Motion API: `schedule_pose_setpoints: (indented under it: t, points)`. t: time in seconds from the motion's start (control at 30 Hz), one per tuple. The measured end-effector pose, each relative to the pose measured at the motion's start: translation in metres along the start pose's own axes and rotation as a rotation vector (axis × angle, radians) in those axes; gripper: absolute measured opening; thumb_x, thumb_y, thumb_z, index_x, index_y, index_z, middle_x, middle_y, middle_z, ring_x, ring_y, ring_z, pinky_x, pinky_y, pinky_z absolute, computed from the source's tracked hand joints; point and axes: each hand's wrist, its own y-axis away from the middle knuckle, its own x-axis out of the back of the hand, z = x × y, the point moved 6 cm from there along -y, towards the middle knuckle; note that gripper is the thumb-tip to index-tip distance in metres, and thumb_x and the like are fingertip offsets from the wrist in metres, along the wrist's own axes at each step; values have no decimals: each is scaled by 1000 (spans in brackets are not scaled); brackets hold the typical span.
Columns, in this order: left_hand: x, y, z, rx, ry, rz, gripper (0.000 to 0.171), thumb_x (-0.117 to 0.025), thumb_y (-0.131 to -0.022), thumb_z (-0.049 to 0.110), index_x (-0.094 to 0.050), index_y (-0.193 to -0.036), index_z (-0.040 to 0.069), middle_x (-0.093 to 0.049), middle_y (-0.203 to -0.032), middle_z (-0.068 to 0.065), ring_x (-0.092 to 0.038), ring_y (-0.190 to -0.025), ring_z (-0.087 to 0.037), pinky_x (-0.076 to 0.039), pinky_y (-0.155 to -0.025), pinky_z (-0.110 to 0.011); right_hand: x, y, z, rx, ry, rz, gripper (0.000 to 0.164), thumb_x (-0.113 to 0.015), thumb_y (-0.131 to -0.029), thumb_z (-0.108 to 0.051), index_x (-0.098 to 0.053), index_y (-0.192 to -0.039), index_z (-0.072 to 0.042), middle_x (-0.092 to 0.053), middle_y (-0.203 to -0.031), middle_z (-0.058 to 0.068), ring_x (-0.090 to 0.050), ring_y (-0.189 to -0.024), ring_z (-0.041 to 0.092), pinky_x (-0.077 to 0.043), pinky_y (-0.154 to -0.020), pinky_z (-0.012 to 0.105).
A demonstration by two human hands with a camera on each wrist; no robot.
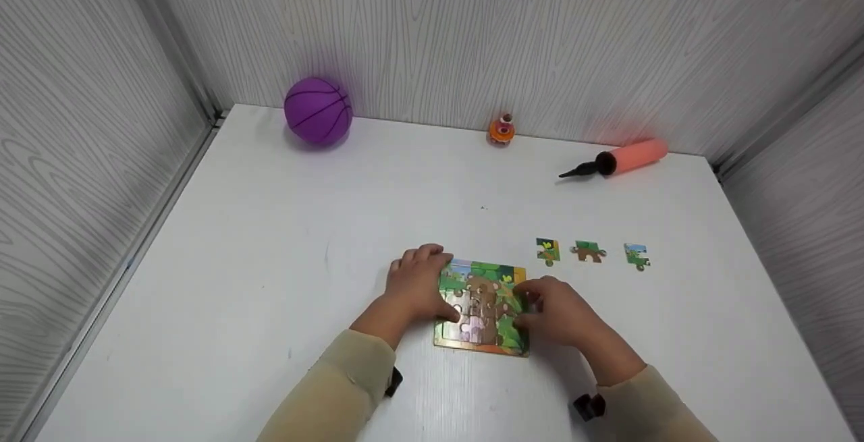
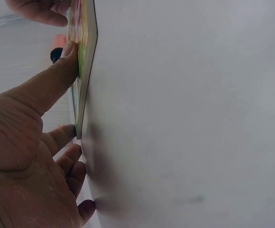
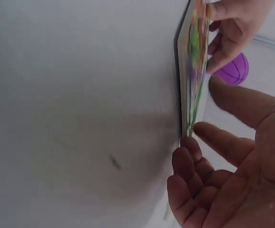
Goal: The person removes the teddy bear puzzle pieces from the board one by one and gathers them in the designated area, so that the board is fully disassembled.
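Observation:
A jigsaw puzzle [image 1: 480,287] with a bear picture lies in a flat, framed board on the white table, its lower-left part pale and shiny. My left hand [image 1: 420,285] is at its left side, thumb resting on the picture and index finger by the far-left corner. On the opposite side, my right hand [image 1: 560,310] has its index fingertip and thumb spread along the right edge. In the right wrist view its other fingers bend beside the board edge. Behind that hand lie three loose puzzle pieces: a yellow-and-green one [image 1: 548,250], a brown-and-green one [image 1: 589,251] and a blue-and-green one [image 1: 636,255].
A purple ball [image 1: 317,111] sits at the back left of the table [image 1: 223,280]. Along the back are a small orange toy figure [image 1: 501,131] and a coral hand pump [image 1: 634,156] with a black nozzle. Wood-grain panels [image 1: 418,37] enclose the table's back and sides.

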Motion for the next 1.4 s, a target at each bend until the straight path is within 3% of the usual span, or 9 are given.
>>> schedule_pose_setpoints:
  t: [0.33, 0.53, 0.77, 0.97, 1.1, 1.4]
  points:
    - [0, -2, 3, 13, -22, -4, 106, -100, -70, 47, -51, -158, 15, -41, -163, -8, -35, -150, -34, -31, -117, -52, -4, -2, -1, -50, 26, 17, 35, -86, -88, -11, -75, -121, -8, -65, -108, 4, -58, -96, 23, -54, -90, 47]
    - [0, 1, 13, 26, -34, -13, 103, -100, -71, 37, -51, -158, 14, -38, -166, -10, -35, -149, -36, -35, -116, -54, -8, -5, 2, -51, -15, 10, 35, -87, -87, -9, -74, -119, -9, -65, -107, 4, -57, -97, 23, -53, -90, 47]
    - [-10, 9, 37, -61, -60, -91, 90, -97, -75, 34, -56, -155, 23, -29, -172, -8, -29, -153, -36, -34, -117, -61, -7, -7, 5, -62, -47, 2, 35, -88, -86, -8, -73, -117, -10, -64, -105, 4, -57, -96, 23, -52, -88, 45]
    - [-15, 9, 43, -76, -139, -118, 70, -98, -76, 35, -69, -140, 38, -34, -169, -8, -31, -152, -37, -37, -115, -61, -6, -7, 4, -45, -50, -1, 34, -88, -85, -7, -72, -116, -9, -63, -104, 5, -56, -95, 24, -52, -86, 45]
    - [-16, 11, 47, -88, -174, -157, 59, -95, -81, 33, -71, -134, 42, -32, -171, -10, -27, -155, -40, -36, -115, -65, -5, -7, 3, -41, -43, -5, 34, -88, -86, -7, -71, -115, -9, -63, -105, 5, -55, -95, 23, -51, -86, 45]
    - [-18, 11, 47, -70, -184, -169, 65, -93, -83, 34, -67, -141, 45, -29, -172, -9, -24, -156, -39, -33, -118, -65, -7, -8, 4, -65, -57, -5, 35, -88, -85, -7, -67, -114, -12, -59, -100, 6, -55, -94, 24, -49, -80, 41]
